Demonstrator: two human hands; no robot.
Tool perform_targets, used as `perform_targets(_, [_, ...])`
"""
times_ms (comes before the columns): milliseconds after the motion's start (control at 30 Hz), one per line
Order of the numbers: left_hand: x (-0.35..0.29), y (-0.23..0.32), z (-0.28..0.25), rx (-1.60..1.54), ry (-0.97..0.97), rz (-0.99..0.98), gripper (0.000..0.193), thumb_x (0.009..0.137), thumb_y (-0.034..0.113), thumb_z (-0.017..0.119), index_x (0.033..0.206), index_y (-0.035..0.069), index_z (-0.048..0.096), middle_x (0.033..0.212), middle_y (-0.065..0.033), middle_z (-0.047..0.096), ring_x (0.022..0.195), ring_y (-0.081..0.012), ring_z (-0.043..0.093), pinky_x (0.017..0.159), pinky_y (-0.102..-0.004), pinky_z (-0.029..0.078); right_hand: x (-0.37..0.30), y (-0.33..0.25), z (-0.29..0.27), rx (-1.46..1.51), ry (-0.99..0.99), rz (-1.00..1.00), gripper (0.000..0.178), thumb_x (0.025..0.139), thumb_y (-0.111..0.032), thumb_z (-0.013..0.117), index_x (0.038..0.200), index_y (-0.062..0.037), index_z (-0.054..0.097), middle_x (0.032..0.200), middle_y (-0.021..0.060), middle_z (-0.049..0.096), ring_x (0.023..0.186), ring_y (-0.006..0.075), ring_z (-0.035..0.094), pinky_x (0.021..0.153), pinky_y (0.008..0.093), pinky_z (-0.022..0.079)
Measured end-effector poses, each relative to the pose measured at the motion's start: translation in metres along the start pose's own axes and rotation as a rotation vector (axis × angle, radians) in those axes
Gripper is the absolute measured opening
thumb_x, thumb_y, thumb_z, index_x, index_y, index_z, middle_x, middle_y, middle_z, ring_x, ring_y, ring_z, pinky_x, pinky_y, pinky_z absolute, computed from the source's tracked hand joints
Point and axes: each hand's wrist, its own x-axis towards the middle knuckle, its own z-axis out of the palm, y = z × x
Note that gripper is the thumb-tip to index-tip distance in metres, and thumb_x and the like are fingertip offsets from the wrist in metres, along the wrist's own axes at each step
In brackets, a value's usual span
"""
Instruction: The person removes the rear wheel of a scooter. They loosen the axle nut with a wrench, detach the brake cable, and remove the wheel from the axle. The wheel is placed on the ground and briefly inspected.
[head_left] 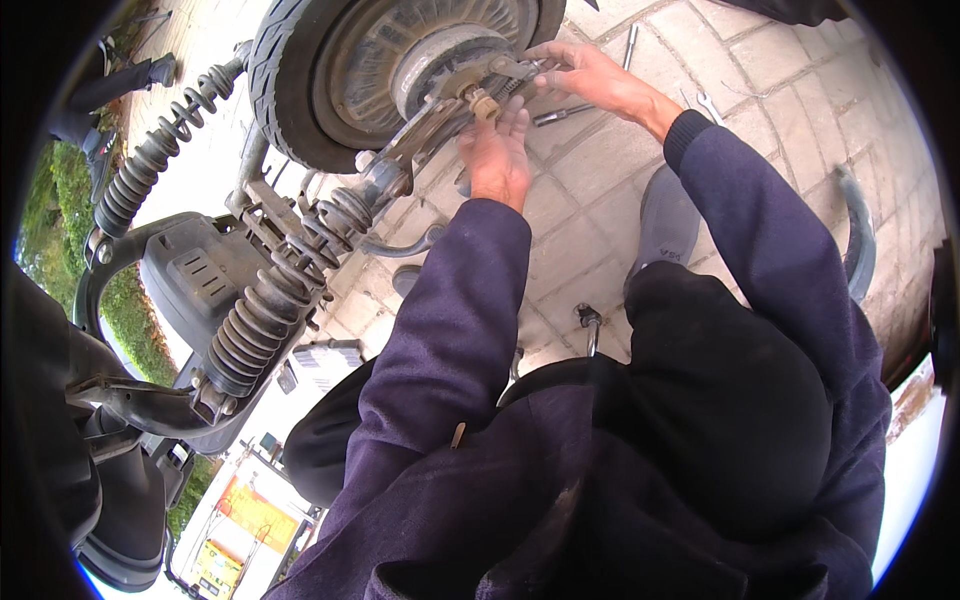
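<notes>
A scooter wheel (360, 95) sits at the far side, its black tyre treaded, its grey hub dusty and scuffed. Across the hub's near side runs a worn, dirty metal arm (425, 130), slanting from near left to far right; a tan-coloured cylindrical fitting (483, 104) juts out near its far end.

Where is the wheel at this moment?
In the head view, the wheel is at the top, left of centre, just beyond the left hand.
</notes>
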Motion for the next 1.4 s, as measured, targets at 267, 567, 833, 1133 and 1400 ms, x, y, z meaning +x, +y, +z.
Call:
perform_targets(267, [0.008,-0.014,0.017,-0.174,-0.267,-0.238,0.031,0.094,0.007,0.057,0.124,0.003,0.052,0.125,-0.0126,0.058,0.12,-0.0293,0.054,0.098,-0.0426,0.046,-0.053,0.029,-0.031,-0.884,0.4,0.315,0.043,0.094,-0.037,0.058,0.105,0.0049,0.058,0.096,0.0223,0.069,0.093,0.0355,0.067,0.082,0.0449,0.05])
perform_targets(567, [0.027,-0.015,0.027,-0.114,-0.296,-0.27,0.03,0.085,-0.003,0.07,0.112,0.007,0.061,0.1,-0.0035,0.063,0.089,-0.0153,0.058,0.08,-0.0309,0.049,-0.038,0.045,-0.027,-0.877,0.448,0.4,0.038,0.09,-0.035,0.056,0.099,0.0015,0.06,0.09,0.0246,0.069,0.091,0.0416,0.066,0.08,0.0501,0.049])
perform_targets(833, [0.027,-0.009,0.006,0.007,-0.292,-0.192,0.024,0.086,-0.004,0.069,0.107,0.004,0.063,0.098,-0.006,0.062,0.084,-0.016,0.056,0.077,-0.031,0.05,-0.048,0.042,-0.079,-0.441,0.538,0.196,0.039,0.093,-0.039,0.052,0.097,-0.0018,0.064,0.075,0.0082,0.057,0.062,0.0204,0.055,0.062,0.0392,0.047])
perform_targets(1133, [0.027,-0.006,-0.004,0.062,-0.281,-0.179,0.025,0.087,-0.001,0.069,0.111,0.003,0.064,0.099,-0.0063,0.062,0.09,-0.0163,0.058,0.086,-0.0335,0.052,-0.076,0.017,-0.091,0.56,0.165,0.472,0.018,0.098,-0.022,0.059,0.083,-0.0127,0.057,0.064,-0.0094,0.042,0.049,0.001,0.028,0.041,0.0194,0.021])
perform_targets(1400, [0.022,-0.003,-0.001,0.074,-0.249,-0.171,0.024,0.086,-0.001,0.07,0.109,0.002,0.063,0.101,-0.0079,0.063,0.093,-0.0186,0.059,0.087,-0.0354,0.053,-0.035,0.009,-0.089,0.335,-0.016,0.531,0.024,0.1,-0.025,0.059,0.08,-0.0167,0.05,0.061,-0.0119,0.034,0.048,0.0006,0.024,0.04,0.0201,0.019])
